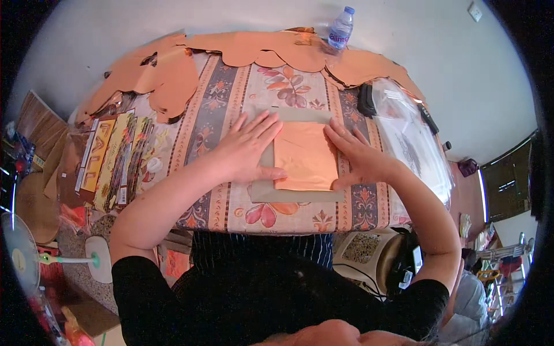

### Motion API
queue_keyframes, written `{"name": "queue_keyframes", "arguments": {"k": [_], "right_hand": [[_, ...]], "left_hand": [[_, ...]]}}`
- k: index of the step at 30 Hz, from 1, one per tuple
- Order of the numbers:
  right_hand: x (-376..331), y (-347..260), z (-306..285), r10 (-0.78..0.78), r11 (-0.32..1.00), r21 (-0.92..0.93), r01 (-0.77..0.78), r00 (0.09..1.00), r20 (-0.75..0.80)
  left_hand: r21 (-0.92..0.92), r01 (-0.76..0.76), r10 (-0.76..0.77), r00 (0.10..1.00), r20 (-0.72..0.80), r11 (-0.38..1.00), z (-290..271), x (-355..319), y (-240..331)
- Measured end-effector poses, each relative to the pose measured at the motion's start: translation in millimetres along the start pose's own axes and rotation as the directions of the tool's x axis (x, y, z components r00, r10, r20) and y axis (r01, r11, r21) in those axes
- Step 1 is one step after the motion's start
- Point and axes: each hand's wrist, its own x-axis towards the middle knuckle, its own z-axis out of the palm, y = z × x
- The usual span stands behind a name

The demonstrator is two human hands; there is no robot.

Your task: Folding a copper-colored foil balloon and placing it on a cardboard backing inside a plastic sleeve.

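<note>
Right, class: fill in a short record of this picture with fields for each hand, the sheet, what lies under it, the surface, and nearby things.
Left hand: left hand flat, fingers spread, on the sheet's left edge
Right hand: right hand flat on the sheet's right edge
Sheet: shiny copper-coloured square foil sheet
Under it: grey card, larger than the sheet
Surface: table with floral cloth
Nearby: plastic water bottle at far edge; clear plastic bag to the right; tan cut-out pieces at far left

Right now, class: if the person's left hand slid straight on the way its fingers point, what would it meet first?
The left hand points up-right across the grey card; first it would likely reach the tan paper cut-outs at the table's far edge, though depth is unclear.
</note>
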Motion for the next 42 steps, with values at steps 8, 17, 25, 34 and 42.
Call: {"name": "queue_keyframes", "arguments": {"k": [8,17,25,34,42], "right_hand": [[-4,6,11,0.013,0.994,-0.104,-0.018,0.999,-0.049],[7,-9,9,0.001,0.989,-0.15,-0.006,0.999,-0.033],[25,-31,15,-0.028,0.982,-0.19,0.021,0.999,-0.034],[60,-53,35,-0.123,0.977,-0.189,0.1,0.986,-0.115],[60,-55,36,-0.099,0.98,-0.184,0.071,0.985,-0.143]], "left_hand": [[-0.064,-0.013,0.01,0.999,-0.04,0.998,0,-2,2],[-0.053,-0.01,0.011,0.999,0.031,0.999,-6,-1,5],[-0.04,0.01,-0.008,0.999,0.048,0.999,-8,-1,11],[-0.028,-0.005,0.004,0.999,-0.048,1.0,6,-3,11],[-0.113,-0.128,0.096,0.962,-0.256,0.985,0,-18,9]]}}
